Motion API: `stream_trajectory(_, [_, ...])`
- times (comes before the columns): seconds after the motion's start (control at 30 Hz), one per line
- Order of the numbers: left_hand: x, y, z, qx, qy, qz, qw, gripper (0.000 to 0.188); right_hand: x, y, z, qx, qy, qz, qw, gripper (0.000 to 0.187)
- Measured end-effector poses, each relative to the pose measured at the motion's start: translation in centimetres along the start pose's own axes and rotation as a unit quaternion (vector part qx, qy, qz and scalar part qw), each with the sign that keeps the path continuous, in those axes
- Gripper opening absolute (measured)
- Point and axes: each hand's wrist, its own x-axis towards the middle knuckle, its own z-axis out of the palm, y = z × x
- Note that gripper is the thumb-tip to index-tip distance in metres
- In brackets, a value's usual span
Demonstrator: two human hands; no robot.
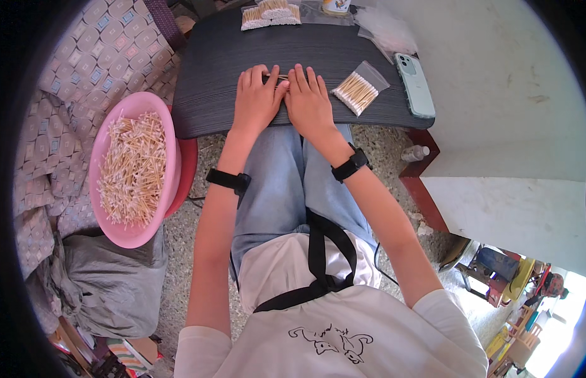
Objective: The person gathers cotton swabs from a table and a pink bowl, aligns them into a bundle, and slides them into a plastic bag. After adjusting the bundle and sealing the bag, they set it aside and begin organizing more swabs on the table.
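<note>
Both of my hands rest palm down near the front middle of the black table, side by side with the thumbs close together. Thin cotton swabs show in the narrow gap between them; how many lie under the palms is hidden. The fingers of my left hand are stretched forward, with a gap beside the index finger. My right hand lies with its fingers extended and slightly apart. Just right of it is a clear zip bag of cotton swabs, lying at a slant.
A pink basin heaped with loose cotton swabs stands left on a red stool. Filled swab bags are stacked at the far edge. Empty plastic bags and a phone lie right, beside the wall.
</note>
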Motion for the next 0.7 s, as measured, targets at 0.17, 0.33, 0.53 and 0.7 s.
stream_trajectory(0.17, [0.2, -1.6, 0.4, -0.115, 0.019, -0.007, 0.993, 0.025, 0.0, -0.2, -0.2, 0.003, -0.013, -0.005, 1.0, 0.047])
stream_trajectory(0.33, [0.8, -1.9, 0.4, -0.169, 0.018, -0.051, 0.984, 0.018, 0.0, 0.0, -0.3, -0.001, -0.012, -0.005, 1.0, 0.049])
stream_trajectory(0.53, [0.9, -1.8, 0.7, -0.156, 0.038, -0.064, 0.985, 0.013, 0.0, 0.0, -0.2, -0.001, -0.009, -0.005, 1.0, 0.048])
stream_trajectory(0.7, [1.5, -2.8, 0.7, -0.181, 0.032, -0.053, 0.982, 0.008, 0.0, 0.0, -0.2, 0.009, -0.003, -0.005, 1.0, 0.048])
